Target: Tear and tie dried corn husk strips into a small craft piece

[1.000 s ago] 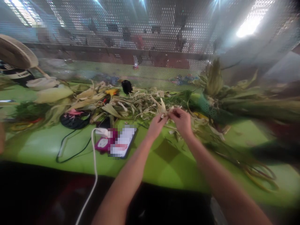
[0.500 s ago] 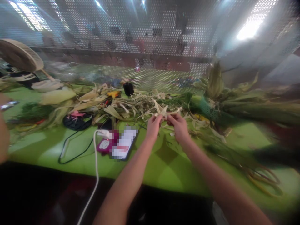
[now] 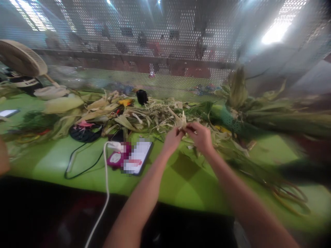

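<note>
Strips of pale dried corn husk stick up from between my hands, above the near edge of a husk pile. My left hand is closed, its fingertips pinching the base of the strips. Right beside it, my right hand is closed too, thumb and fingers pressed on the same piece. The fingertips of both hands meet, so the lower end of the husk is hidden.
Loose husks spread along the back of the green table. Left of my forearm lie a phone, a purple power strip with a white cable, and a black coil. A fan stands far left; scissors lie right.
My right hand has moved in against the left. The husk strip that pointed right now stands upright between the fingers. At far left, another person's arm has drawn down, showing more of a phone.
</note>
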The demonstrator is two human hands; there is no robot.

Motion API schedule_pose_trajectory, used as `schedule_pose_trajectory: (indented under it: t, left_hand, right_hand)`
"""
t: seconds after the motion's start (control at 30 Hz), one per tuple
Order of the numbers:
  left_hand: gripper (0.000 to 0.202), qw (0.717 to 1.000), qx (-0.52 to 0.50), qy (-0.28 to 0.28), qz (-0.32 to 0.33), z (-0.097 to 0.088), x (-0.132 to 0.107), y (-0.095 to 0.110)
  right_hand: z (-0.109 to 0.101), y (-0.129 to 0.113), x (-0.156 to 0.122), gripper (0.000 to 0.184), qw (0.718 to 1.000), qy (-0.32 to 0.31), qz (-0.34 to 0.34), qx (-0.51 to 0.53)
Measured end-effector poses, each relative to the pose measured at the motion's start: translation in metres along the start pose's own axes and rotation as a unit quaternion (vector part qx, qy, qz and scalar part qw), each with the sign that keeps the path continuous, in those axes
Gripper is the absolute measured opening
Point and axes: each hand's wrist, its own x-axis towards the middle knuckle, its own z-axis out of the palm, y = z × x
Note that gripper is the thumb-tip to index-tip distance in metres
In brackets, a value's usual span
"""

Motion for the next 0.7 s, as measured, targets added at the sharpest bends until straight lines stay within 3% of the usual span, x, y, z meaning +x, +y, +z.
schedule_pose_trajectory:
  t: [0.07,0.17,0.43,0.57,0.7]
  left_hand:
    - [0.015,0.999,0.015,-0.017,0.027,0.0009,-0.0007,0.0006]
    - [0.016,0.998,-0.004,-0.034,0.048,0.0023,-0.0036,0.0027]
    - [0.015,0.997,-0.011,-0.049,0.063,0.0026,-0.0093,0.0076]
    - [0.014,0.995,-0.031,-0.061,0.071,0.0039,-0.0077,0.0052]
    - [0.015,0.99,-0.119,-0.072,0.01,0.0074,-0.006,0.0018]
  right_hand:
    - [0.0006,0.004,0.0025,0.019,0.996,0.02,0.063,0.058]
    - [0.0005,0.0057,0.0062,0.027,0.979,0.003,0.129,0.157]
    - [-0.0008,0.0073,0.0109,0.054,0.901,-0.012,0.265,0.343]
    - [0.0001,0.0054,0.0093,0.046,0.895,-0.044,0.259,0.359]
    - [0.0061,0.0,0.0048,0.036,0.928,0.049,0.193,0.316]
